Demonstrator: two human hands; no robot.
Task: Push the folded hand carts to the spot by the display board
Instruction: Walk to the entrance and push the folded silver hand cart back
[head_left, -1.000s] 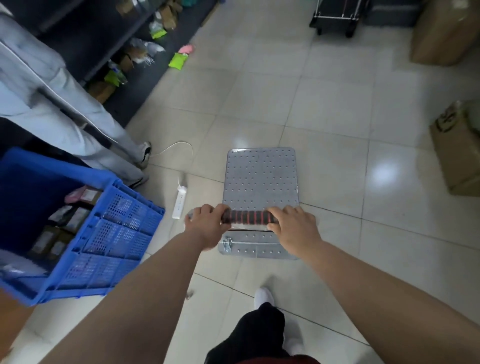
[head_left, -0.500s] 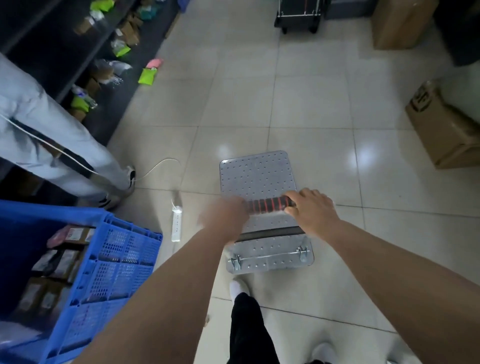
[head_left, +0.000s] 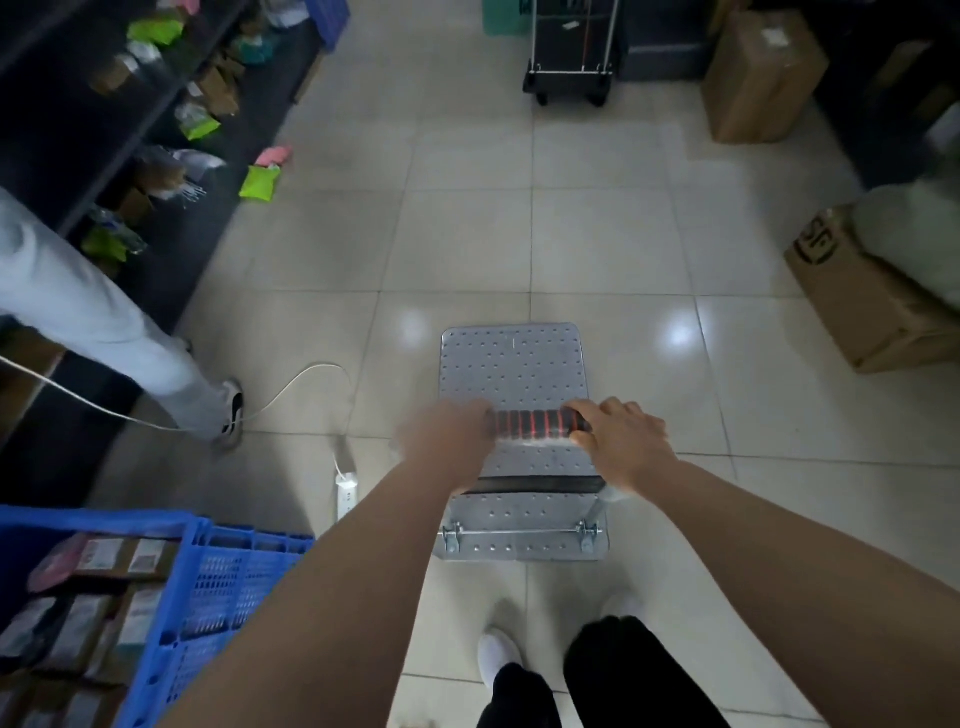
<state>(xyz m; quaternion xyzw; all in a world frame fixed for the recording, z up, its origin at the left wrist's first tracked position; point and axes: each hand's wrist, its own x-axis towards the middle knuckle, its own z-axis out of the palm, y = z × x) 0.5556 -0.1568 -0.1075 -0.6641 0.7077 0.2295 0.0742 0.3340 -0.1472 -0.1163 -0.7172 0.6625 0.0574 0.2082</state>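
Observation:
A silver hand cart (head_left: 514, 369) with a perforated metal deck stands on the tiled floor right in front of me. Its handle has a black and red ribbed grip (head_left: 535, 423). My right hand (head_left: 623, 441) is closed around the right end of that grip. My left hand (head_left: 447, 441) is at the left end, blurred by motion, and appears closed on it. A second, black folded cart (head_left: 569, 78) stands upright far ahead at the top of the view. No display board can be made out.
A blue plastic crate (head_left: 208, 582) of boxed goods sits at lower left. A white power strip (head_left: 347, 491) with its cable lies just left of the cart. Another person's leg (head_left: 130, 353) stands by dark shelves (head_left: 104, 130). Cardboard boxes (head_left: 862, 306) line the right.
The cart has rolled forward along the aisle with both hands on its handle. The far black cart and the boxes look nearer, and the crate has slid toward the lower left.

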